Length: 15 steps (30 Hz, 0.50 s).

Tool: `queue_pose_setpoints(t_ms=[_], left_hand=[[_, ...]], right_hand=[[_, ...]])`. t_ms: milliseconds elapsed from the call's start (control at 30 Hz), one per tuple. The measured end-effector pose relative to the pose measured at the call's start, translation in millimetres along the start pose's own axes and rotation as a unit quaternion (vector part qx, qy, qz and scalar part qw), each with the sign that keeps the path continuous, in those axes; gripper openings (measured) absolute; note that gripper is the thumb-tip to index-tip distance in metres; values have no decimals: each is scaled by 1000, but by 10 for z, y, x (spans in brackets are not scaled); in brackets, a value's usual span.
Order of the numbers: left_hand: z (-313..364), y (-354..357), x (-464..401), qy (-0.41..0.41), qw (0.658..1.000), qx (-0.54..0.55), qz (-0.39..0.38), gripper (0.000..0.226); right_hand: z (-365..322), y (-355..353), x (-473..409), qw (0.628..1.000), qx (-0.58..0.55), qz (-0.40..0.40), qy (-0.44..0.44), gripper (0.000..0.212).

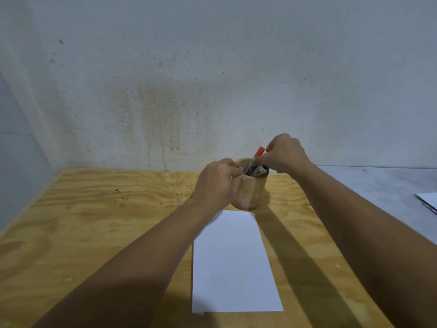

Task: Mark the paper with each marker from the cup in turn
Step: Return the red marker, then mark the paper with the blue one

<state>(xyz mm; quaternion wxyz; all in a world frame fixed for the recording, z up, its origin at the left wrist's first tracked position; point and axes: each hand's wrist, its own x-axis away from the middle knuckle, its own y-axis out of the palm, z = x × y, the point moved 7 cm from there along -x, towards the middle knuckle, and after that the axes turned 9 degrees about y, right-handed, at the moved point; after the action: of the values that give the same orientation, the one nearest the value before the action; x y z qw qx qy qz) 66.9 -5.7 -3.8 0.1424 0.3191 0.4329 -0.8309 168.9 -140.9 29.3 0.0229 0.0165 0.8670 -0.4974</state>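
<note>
A round wooden cup stands on the plywood table, just beyond the far edge of a blank white sheet of paper. Markers lean inside the cup; one has a red cap sticking up above the rim, another lies lower with a dark end. My left hand wraps the cup's left side, fingers curled at the rim. My right hand is above the cup, with thumb and fingers pinched on the red-capped marker just below its cap.
A stained grey wall rises right behind the table's far edge. To the right lies a grey surface with papers at the frame edge. Bare plywood stretches left of the paper.
</note>
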Motion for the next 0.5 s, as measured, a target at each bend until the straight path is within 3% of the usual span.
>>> queue_pose_setpoints(t_ms=[100, 267, 400, 500], left_hand=[[-10, 4, 12, -1, 1000, 2, 8, 19], [3, -6, 10, -5, 1000, -3, 1, 19], [13, -17, 9, -6, 1000, -9, -4, 20], [33, -11, 25, -8, 1000, -14, -15, 21]], right_hand=[[66, 45, -20, 999, 6, -18, 31, 31], [40, -39, -33, 999, -1, 13, 31, 32], [-89, -397, 55, 993, 37, 110, -6, 45], [-158, -741, 200, 986, -8, 165, -33, 47]])
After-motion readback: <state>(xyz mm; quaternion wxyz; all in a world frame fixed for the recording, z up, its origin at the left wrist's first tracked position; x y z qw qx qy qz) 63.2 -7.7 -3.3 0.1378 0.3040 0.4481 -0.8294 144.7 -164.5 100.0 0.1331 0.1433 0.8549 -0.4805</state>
